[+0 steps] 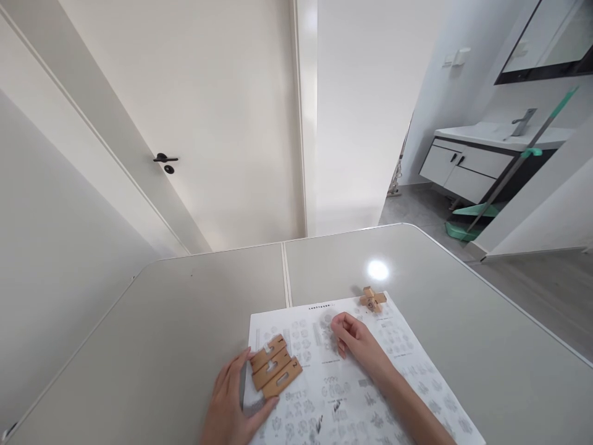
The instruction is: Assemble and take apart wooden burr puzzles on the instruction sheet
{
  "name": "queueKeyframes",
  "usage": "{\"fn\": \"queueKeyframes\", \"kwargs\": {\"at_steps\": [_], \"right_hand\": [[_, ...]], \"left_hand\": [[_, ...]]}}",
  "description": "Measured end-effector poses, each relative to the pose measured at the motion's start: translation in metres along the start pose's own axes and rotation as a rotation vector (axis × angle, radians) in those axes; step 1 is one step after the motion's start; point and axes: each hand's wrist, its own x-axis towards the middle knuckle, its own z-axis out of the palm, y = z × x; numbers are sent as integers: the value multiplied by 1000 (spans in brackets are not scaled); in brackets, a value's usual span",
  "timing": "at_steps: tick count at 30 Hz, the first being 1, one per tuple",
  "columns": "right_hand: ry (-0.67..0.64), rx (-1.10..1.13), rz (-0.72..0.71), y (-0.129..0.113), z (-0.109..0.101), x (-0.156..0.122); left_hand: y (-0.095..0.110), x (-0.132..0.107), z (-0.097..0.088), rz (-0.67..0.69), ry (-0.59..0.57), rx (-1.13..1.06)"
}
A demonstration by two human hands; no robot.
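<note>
Three flat wooden puzzle pieces (277,368) lie side by side on a printed instruction sheet (324,383). They have notches or slots cut in them and dark numbers at their right ends. My left hand (234,398) reaches round their left side, its index finger at the upper left corner and its thumb at the bottom edge. Over the middle of the sheet, my right hand (354,337) has its fingers curled in, and nothing shows in them. Just beyond it, a small cross-shaped wooden puzzle (372,300) rests at the sheet's far right corner.
The sheet covers the near part of a grey table (185,334) with a pale seam and a light reflection. A closed door (231,123) stands behind it. To the right are a washbasin cabinet (467,164) and a green dustpan (463,230) with a broom.
</note>
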Motion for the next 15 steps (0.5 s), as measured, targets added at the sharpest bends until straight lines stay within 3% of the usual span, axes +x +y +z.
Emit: {"fn": "queueKeyframes", "kwargs": {"at_steps": [4,10,15], "right_hand": [[-39,-151,-84,2,3,-4],[-135,-688,-420,10,11,-11],[-157,-811,-510,15,11,-11]], "left_hand": [[20,7,16,1,-19,-14],[42,24,47,25,-38,-124],[45,35,56,22,-108,-204]]}}
